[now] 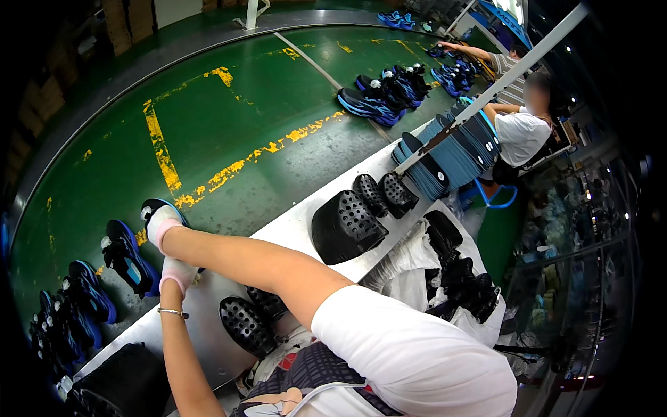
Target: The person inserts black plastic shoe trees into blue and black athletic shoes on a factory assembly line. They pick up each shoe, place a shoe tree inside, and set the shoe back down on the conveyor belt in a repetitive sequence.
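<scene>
My right hand point(164, 221), in a white and pink glove, reaches across to a black and blue shoe point(165, 203) above the left part of the metal bench. Beside it, my gloved left hand point(181, 271) closes on the near side of the same shoe. Most of the shoe, and many of my fingertips, are hidden by the gloves. Just left of my hands is another black and blue shoe point(130, 258) with white stuffing at its opening. Black perforated clog-shaped pieces point(248, 325) lie on the bench right of my left forearm.
Larger black perforated pieces point(349, 226) and stacked blue insoles point(445, 154) occupy the metal bench point(295, 217). Shoes stand in rows at left point(75, 306) and farther off point(379, 97). A white pole point(500, 87) slants over the bench. A person in white point(522, 135) sits beyond the insoles.
</scene>
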Demonstrator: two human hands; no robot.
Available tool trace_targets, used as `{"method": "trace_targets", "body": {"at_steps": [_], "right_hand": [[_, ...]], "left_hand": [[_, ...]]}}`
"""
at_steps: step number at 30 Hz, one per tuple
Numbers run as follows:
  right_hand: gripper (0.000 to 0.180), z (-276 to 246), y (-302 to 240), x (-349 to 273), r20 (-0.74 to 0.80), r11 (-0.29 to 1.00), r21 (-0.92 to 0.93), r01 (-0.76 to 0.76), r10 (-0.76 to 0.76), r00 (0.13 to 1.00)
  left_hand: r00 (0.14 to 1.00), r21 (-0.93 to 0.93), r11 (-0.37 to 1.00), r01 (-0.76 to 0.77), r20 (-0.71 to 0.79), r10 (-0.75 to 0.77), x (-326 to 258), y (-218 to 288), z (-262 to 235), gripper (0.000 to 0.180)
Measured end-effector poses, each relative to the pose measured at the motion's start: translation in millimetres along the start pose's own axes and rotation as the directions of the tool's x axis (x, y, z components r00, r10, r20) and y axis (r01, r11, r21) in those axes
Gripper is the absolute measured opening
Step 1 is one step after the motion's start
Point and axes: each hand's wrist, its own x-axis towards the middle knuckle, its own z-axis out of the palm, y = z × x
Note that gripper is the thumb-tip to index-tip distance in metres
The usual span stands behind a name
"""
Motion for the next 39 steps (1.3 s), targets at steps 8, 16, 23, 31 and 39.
{"method": "trace_targets", "body": {"at_steps": [8,16,23,31,39], "right_hand": [[0.033,-31.8,39.7,-86.1,-0.082,0.97,0.223,0.098,-0.081,0.993],[0.019,-93.8,109.5,-294.8,-0.844,0.863,0.446,0.239,0.316,0.433],[0.015,54.8,89.1,-393.1,-0.681,0.885,0.463,0.053,0.317,0.66],[0.013,143.4,73.0,-384.2,-0.561,0.865,0.502,0.012,0.315,0.765],[0.013,159.6,88.4,-383.4,-0.562,0.826,0.562,0.045,0.342,0.753]], "left_hand": [[0.996,-0.095,0.996,0.005,-0.085,-0.013,-22.9,25.5,6.4,0.033],[0.996,-0.191,0.978,-0.081,-0.06,0.07,-12.1,4.0,-9.3,0.03],[0.996,-0.202,0.979,-0.031,-0.09,0.013,-21.5,27.8,-3.9,0.058],[0.955,-0.11,0.99,-0.087,-0.293,0.051,-22.5,-36.1,-38.5,0.067],[0.968,-0.168,0.981,0.094,-0.215,-0.129,-41.1,30.4,-25.2,0.072]]}}
